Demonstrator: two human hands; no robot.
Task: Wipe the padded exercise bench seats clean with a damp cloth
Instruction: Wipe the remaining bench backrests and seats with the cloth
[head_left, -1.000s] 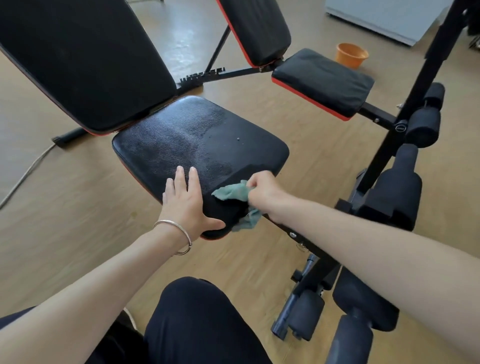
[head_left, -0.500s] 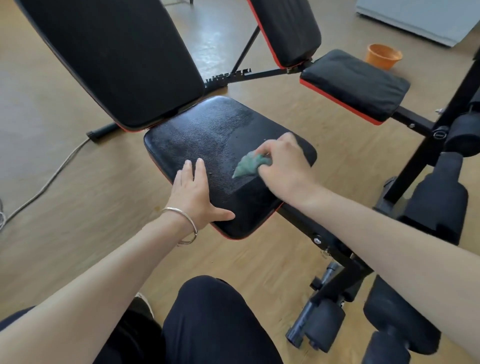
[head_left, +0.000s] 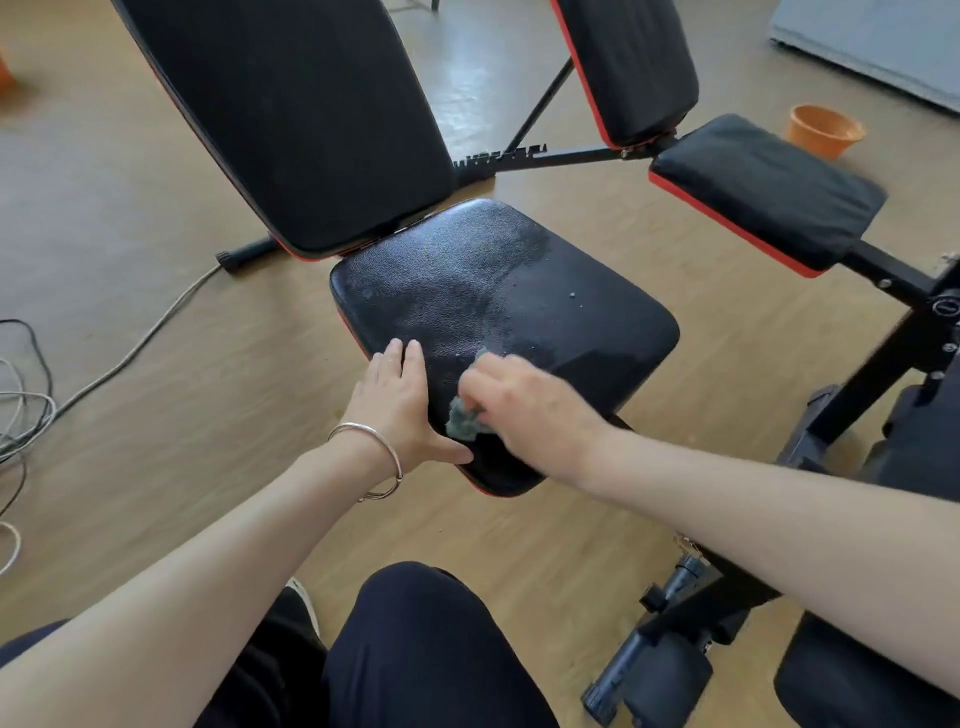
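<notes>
Found green cloth bunched under curled fingers of right hand, at near corner of seat pad; left hand flat on pad edge, holding nothing. Judged cloth light, limp, likely to slide on wet vinyl: grip wadded.

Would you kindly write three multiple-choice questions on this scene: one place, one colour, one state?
1. Where does the orange tub stand? A) on a backrest B) on the floor beyond the far seat pad C) on the person's lap
2. What colour is the cloth? A) white B) red C) green
3. How does the left hand lie? A) flat on the near seat pad B) gripping the cloth C) lifted clear of the bench
Answers: 1 B, it sits on bare floor behind that pad; 2 C, green shows under the gripping right hand; 3 A, its straight fingers rest on the pad.
</notes>
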